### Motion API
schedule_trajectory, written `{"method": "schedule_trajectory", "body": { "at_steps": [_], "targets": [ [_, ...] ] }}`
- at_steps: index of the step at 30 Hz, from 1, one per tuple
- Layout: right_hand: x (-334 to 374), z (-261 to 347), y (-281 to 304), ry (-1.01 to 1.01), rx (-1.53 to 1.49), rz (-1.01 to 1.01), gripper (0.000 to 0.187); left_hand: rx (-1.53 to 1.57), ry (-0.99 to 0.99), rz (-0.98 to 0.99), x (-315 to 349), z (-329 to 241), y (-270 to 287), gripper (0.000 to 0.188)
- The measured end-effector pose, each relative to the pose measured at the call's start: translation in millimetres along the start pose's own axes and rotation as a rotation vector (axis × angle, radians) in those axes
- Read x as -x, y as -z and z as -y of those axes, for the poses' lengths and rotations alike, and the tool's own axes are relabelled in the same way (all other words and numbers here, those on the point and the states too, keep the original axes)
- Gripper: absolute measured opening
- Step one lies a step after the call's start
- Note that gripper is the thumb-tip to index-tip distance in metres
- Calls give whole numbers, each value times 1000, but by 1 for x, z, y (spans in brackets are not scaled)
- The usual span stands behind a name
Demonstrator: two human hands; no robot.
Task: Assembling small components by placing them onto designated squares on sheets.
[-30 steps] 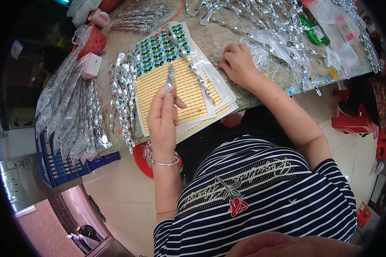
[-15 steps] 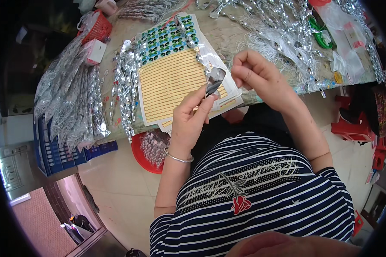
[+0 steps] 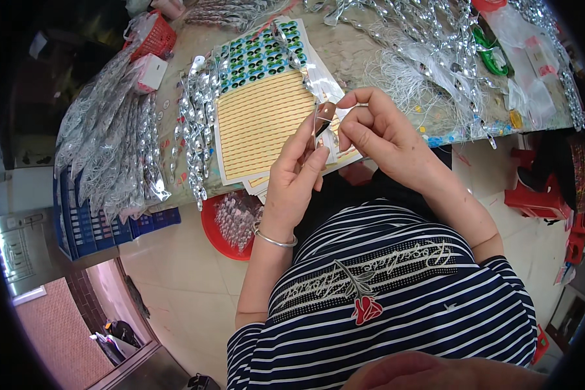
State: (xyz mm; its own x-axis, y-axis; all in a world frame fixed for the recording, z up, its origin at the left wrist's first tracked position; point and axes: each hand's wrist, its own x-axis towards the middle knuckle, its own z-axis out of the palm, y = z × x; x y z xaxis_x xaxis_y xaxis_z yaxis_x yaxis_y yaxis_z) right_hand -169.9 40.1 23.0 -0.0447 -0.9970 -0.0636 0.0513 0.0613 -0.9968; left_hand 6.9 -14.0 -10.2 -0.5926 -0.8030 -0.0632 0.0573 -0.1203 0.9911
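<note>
My left hand [image 3: 294, 177] is closed, thumb and fingers pinching a shiny silver foil piece [image 3: 323, 123] at its edge. From that piece a strand of twisted silver foil [image 3: 292, 58] runs away across the sticker sheets. Close on the right is my right hand [image 3: 387, 140], fingers curled and its index fingertip by the foil piece. What its fingers grip, if anything, is too small to make out. Beneath my hands lies a stack of sticker sheets, one with green and blue eye-like ovals [image 3: 253, 62], one yellow with thin red lines [image 3: 257, 130].
Bundles of silver foil strands hang over the table's left edge [image 3: 117, 143]; more strands with white threads [image 3: 403, 75] lie at right. A red basket [image 3: 155, 36], a green tray [image 3: 489, 52] and a red basin [image 3: 209, 227] stand around. A red stool [image 3: 536, 200] is on the floor.
My right hand has moved left and come up to the foil piece. My left hand has shifted slightly right, turning the piece more edge-on.
</note>
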Motion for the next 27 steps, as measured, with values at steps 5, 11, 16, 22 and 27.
{"method": "schedule_trajectory", "body": {
  "at_steps": [5,11,16,22,27],
  "targets": [
    [-1,-4,1,6,37,-63,24,-35,-16,-6,2,3,3,50],
    [-1,-5,0,12,33,-76,22,-65,-40,-6,2,4,3,48],
    [-1,-6,0,28,36,-75,21,-74,-10,-8,3,1,2,45],
    [0,-5,1,37,69,-63,20,-80,-10,-11,3,3,4,44],
    [-2,-7,0,44,64,-65,20,-98,-7,4,3,4,5,42]
  ]
}}
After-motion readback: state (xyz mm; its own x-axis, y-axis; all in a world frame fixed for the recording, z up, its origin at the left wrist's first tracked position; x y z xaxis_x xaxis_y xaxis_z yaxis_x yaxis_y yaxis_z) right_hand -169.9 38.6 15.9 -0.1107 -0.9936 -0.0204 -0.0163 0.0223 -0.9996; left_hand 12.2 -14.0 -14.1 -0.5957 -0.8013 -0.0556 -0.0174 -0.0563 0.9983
